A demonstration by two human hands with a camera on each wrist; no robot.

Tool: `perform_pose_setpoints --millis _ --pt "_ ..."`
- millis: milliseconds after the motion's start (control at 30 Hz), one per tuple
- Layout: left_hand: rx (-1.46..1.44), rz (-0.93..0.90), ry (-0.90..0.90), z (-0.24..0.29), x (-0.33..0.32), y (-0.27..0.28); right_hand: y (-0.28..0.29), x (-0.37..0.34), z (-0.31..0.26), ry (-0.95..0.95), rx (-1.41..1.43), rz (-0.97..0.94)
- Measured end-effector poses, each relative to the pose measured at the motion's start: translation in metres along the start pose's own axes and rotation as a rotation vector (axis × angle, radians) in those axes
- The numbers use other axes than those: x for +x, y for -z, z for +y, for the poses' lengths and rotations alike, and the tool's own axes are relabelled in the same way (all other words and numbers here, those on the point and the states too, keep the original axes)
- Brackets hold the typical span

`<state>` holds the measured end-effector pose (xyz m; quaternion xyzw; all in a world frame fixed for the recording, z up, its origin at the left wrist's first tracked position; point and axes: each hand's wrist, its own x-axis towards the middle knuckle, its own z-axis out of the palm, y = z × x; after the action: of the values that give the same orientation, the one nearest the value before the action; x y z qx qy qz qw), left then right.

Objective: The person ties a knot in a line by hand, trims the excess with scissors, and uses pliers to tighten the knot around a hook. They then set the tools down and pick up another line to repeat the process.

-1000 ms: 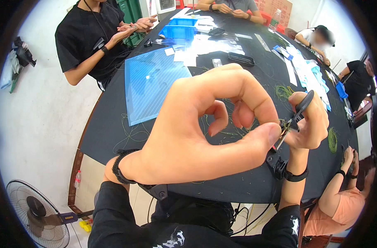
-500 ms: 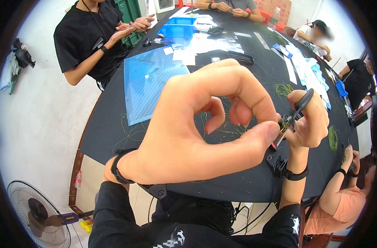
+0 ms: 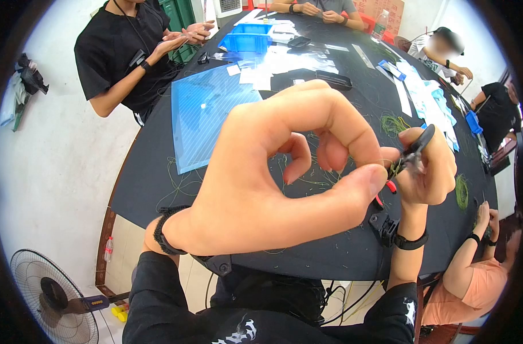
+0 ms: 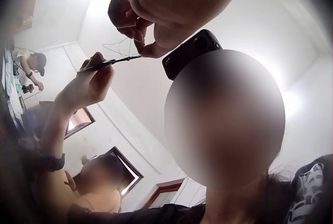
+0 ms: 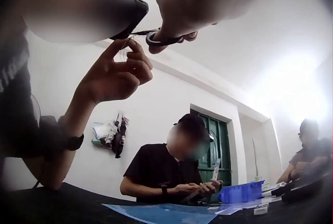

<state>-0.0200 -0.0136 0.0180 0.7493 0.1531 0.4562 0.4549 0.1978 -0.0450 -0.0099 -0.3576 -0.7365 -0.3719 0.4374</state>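
My left hand (image 3: 273,172) is raised over the table, its thumb and index finger pinching a small bit of thin green thread (image 3: 395,167). Loose loops of that thread (image 4: 120,47) stand out from the fingertips in the left wrist view. Just right of it, my right hand (image 3: 430,166) grips small scissors (image 3: 420,143) with black handles. In the left wrist view the scissor blades (image 4: 125,59) reach up to the pinched thread. Scissors (image 5: 162,41) and left fingertips meet closely in the right wrist view too.
Red handles (image 3: 391,186) of a tool show below the hands. The black table (image 3: 152,183) holds a blue striped sheet (image 3: 210,123), a green thread bundle (image 3: 461,192), a black tray (image 3: 335,80) and blue bins (image 3: 245,41). Several people sit around it; a fan (image 3: 52,295) stands left.
The scissors have turned in my right hand, so their blades show less, and a right fingertip now shows beside the thread. My left hand has barely moved and keeps its pinch.
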Motion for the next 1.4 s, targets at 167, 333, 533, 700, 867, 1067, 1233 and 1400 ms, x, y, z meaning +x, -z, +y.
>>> perform_pose_setpoints --millis 167,333,533,700,867,1067,1233,1400 --pt "-0.002 0.0 0.016 0.001 -0.001 0.0 -0.01 -0.013 0.003 -0.174 0.218 0.134" --pt "-0.01 0.005 0.026 0.001 -0.001 0.0 -0.016 -0.007 0.009 -0.202 0.31 0.143" --pt "0.237 0.085 -0.214 -0.003 0.0 0.003 0.0 0.0 -0.005 -0.296 0.061 -0.036" --pt "0.38 0.161 -0.377 -0.006 0.002 0.003 -0.002 0.005 -0.018 -0.666 0.446 0.027" --pt "0.395 0.134 -0.361 -0.01 0.004 -0.002 0.008 0.016 -0.021 -0.917 1.129 0.004" --pt "0.351 0.075 -0.269 -0.012 0.005 -0.008 0.012 0.022 -0.029 -0.937 1.22 -0.162" --pt "0.322 0.058 -0.251 -0.014 0.006 -0.008 0.007 0.02 -0.032 -0.915 1.244 -0.118" --pt "0.252 0.027 -0.226 -0.018 0.011 -0.005 0.009 0.026 -0.032 -0.947 1.199 -0.144"
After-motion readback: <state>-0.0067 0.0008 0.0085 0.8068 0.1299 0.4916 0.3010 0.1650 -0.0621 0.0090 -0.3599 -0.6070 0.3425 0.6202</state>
